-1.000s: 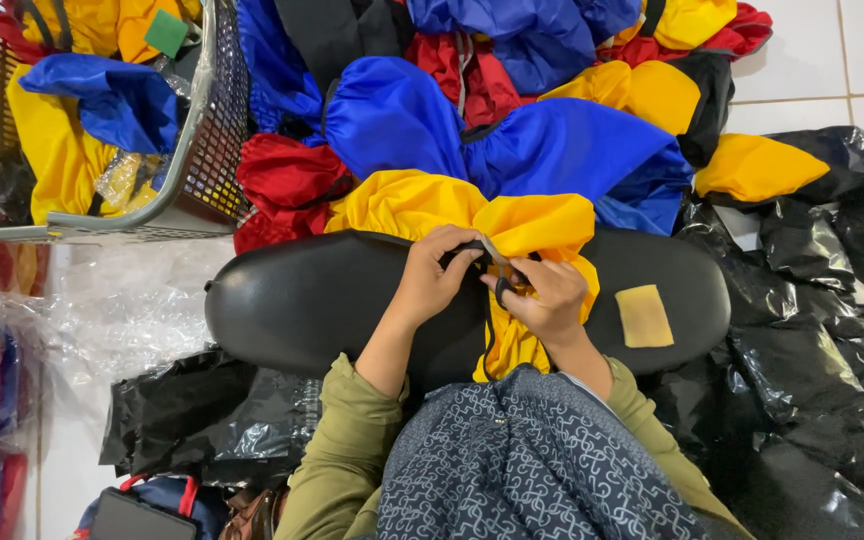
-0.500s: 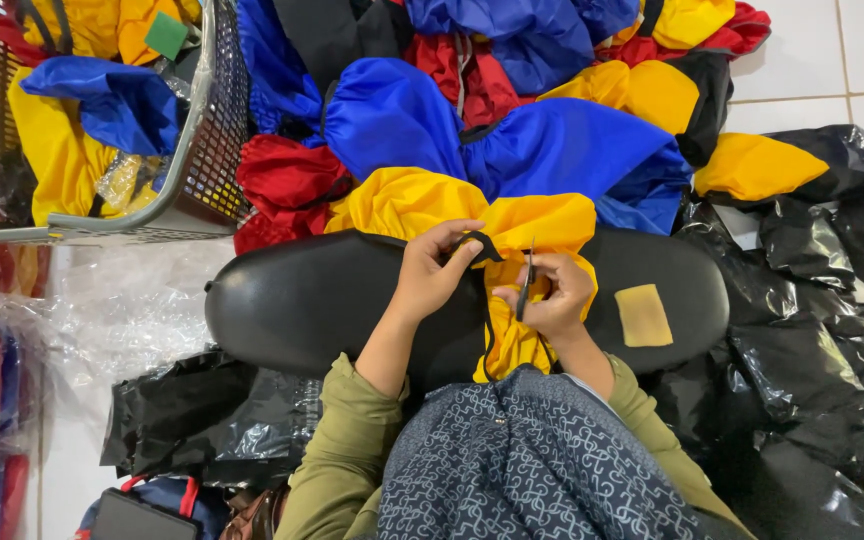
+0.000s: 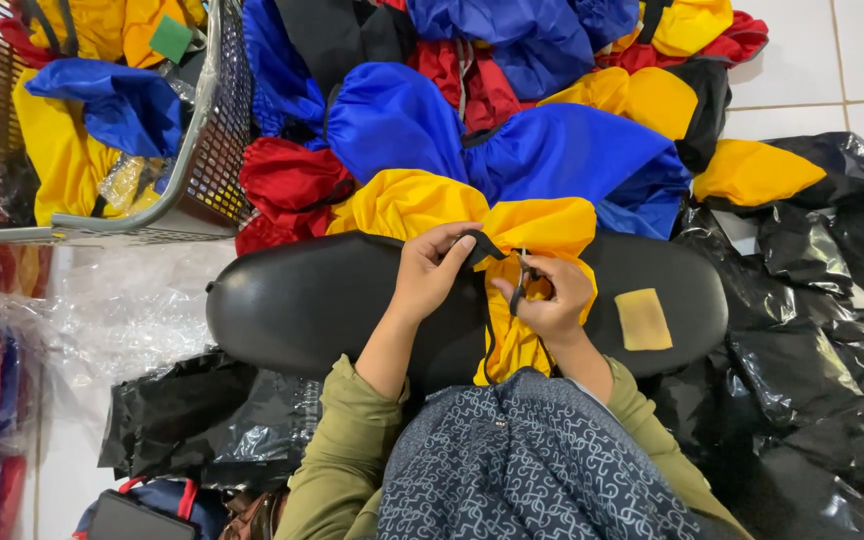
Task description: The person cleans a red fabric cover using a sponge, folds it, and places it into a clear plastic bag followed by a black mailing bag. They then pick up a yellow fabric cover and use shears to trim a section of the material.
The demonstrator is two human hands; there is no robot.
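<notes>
A yellow fabric bag (image 3: 532, 235) lies across a long black padded seat (image 3: 312, 300) in front of me. My left hand (image 3: 430, 272) pinches a black strap (image 3: 479, 243) at the top edge of the yellow fabric. My right hand (image 3: 554, 298) grips small scissors (image 3: 522, 282), their blades pointing up beside the strap. A black cord hangs down from the strap over the yellow cloth toward my lap.
A heap of blue, red, yellow and black fabric bags (image 3: 512, 120) lies beyond the seat. A wire basket (image 3: 202, 150) with more fabric stands at the upper left. Black plastic bags (image 3: 812, 350) crowd the right side. A yellow patch (image 3: 643, 318) sits on the seat.
My right hand turned the scissors upright and brought them closer to the black strap. My left hand keeps its pinch in the same place.
</notes>
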